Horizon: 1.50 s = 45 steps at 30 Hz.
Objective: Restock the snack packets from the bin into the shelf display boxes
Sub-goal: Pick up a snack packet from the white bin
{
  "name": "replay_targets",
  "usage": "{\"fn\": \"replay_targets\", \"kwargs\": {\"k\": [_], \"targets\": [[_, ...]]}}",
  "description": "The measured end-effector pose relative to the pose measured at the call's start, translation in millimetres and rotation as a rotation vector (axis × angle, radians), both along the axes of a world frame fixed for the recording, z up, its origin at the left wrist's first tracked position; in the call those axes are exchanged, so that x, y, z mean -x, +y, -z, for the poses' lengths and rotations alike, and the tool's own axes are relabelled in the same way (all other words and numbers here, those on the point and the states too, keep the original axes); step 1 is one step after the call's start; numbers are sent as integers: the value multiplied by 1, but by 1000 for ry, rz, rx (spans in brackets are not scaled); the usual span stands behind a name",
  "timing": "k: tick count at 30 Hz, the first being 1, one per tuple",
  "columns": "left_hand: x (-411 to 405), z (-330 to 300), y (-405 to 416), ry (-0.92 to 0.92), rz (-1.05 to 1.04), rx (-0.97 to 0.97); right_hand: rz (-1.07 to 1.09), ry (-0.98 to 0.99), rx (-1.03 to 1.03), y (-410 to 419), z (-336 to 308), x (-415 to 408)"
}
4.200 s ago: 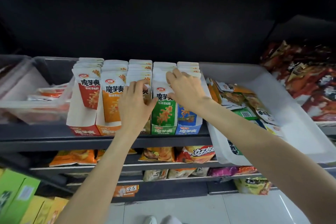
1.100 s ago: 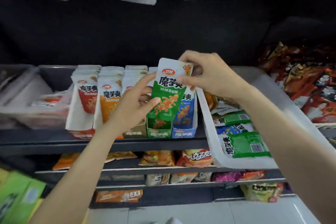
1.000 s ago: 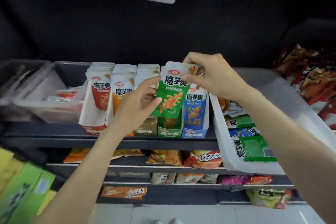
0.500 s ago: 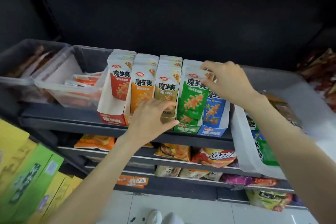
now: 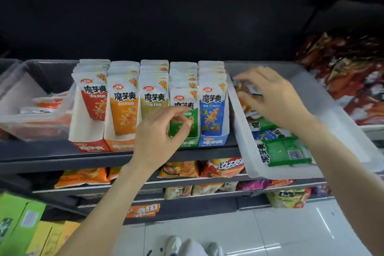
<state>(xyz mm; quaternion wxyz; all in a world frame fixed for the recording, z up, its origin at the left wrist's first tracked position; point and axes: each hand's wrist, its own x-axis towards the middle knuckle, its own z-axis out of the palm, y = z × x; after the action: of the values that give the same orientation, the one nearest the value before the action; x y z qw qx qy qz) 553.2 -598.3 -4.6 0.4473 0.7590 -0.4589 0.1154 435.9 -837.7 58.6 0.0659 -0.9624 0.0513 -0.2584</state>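
Note:
Five display boxes stand in a row on the shelf, with red [image 5: 94,97], orange [image 5: 124,108], olive [image 5: 153,97], green [image 5: 184,97] and blue [image 5: 212,110] snack packets upright in them. The green row's front packet sits lower than its neighbours. My left hand [image 5: 160,133] hovers in front of the olive and green boxes, fingers loosely curled, holding nothing. To the right, the white bin [image 5: 239,131] holds loose packets, with a green one [image 5: 288,151] at the front. My right hand [image 5: 274,97] reaches into the bin's far end, its blurred fingers and thumb curled round a packet [image 5: 254,90].
A clear plastic tub [image 5: 35,124] with a few packets sits left of the boxes. Red and brown snack bags [image 5: 353,77] pile up at the right. Lower shelves carry chip bags [image 5: 222,168] and a price tag [image 5: 152,208]. Green and yellow cartons [image 5: 18,226] stand at the lower left.
The green packet has gone from my hands into the green box. My right hand has moved right into the bin. My left hand has drawn back from the boxes.

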Motion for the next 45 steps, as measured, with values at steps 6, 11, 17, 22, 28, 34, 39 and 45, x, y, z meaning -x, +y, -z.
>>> {"fn": "replay_targets", "kwargs": {"k": [6,11,17,22,28,34,39,45], "targets": [[31,-24,-71,-4,392,-121,229,373,-2,-77,32,103],[47,-30,-159,-235,488,-314,262,521,25,-112,49,129],[53,-12,-238,-618,478,-829,323,674,117,-132,65,114],[59,-2,-252,-793,466,-899,216,790,371,-121,68,109],[52,2,-253,-795,442,-894,139,746,319,-120,65,122],[52,-3,-251,-777,447,-858,216,766,259,-110,58,107],[49,-21,-239,-466,472,-600,228,359,348,-108,34,119],[58,-59,-204,137,647,-156,290,-396,-53,-72,-16,144]]}}
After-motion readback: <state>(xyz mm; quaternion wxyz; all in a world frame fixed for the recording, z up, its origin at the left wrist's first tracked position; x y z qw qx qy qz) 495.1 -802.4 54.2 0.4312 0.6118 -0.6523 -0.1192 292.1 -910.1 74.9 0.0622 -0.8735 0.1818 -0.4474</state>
